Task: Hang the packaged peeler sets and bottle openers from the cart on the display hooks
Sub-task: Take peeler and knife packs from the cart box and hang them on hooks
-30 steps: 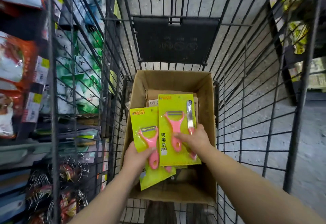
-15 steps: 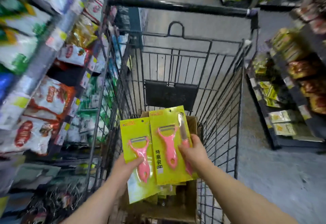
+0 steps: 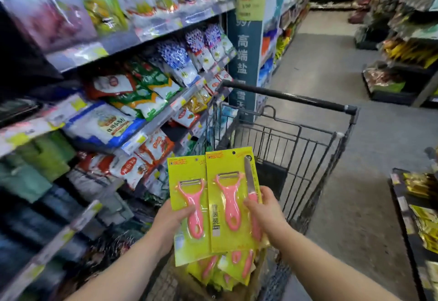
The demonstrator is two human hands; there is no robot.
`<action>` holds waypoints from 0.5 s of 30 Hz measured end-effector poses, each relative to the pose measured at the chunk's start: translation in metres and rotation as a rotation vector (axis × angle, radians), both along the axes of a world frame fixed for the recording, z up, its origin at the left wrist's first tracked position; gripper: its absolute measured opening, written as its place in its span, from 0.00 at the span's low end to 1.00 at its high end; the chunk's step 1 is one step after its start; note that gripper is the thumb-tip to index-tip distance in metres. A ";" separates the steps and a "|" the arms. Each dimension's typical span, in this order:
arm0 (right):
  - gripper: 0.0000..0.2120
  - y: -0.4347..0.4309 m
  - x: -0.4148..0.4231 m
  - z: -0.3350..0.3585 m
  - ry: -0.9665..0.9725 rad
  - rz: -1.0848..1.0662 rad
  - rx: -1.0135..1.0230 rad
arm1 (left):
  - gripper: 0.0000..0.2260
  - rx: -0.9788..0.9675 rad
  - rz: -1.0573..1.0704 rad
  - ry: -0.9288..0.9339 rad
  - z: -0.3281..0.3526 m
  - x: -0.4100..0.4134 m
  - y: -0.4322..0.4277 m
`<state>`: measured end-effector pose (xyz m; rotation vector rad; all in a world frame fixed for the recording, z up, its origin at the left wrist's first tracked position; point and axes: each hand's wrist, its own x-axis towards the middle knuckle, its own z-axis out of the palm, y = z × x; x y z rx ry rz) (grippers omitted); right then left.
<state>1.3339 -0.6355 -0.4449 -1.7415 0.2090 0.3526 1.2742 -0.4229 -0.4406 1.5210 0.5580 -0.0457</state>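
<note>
- Your left hand [image 3: 174,217] grips the left peeler pack [image 3: 189,206], thumb pressed on its pink handle.
- Your right hand [image 3: 265,210] pinches the right peeler set [image 3: 231,201] at its right edge, thumb over the small knife.
- Right pack overlaps the left one; both are held upright above the cart [image 3: 296,139].
- More yellow packs [image 3: 220,270] sit below them in a cardboard box [image 3: 189,284], near end of the cart.
- Stocked shelves [image 3: 142,35] on the left, blurred.

Wire cart [image 3: 315,149] on grey floor [image 3: 369,182], more peeler packs [image 3: 227,270] inside
</note>
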 end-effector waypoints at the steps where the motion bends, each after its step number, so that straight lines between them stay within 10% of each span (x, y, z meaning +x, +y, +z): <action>1: 0.15 -0.001 -0.006 0.008 -0.019 0.032 -0.004 | 0.15 0.001 0.034 -0.005 0.010 -0.016 -0.003; 15: 0.22 0.116 -0.139 0.138 -0.298 0.581 0.000 | 0.12 0.117 0.566 -0.206 0.129 -0.247 0.050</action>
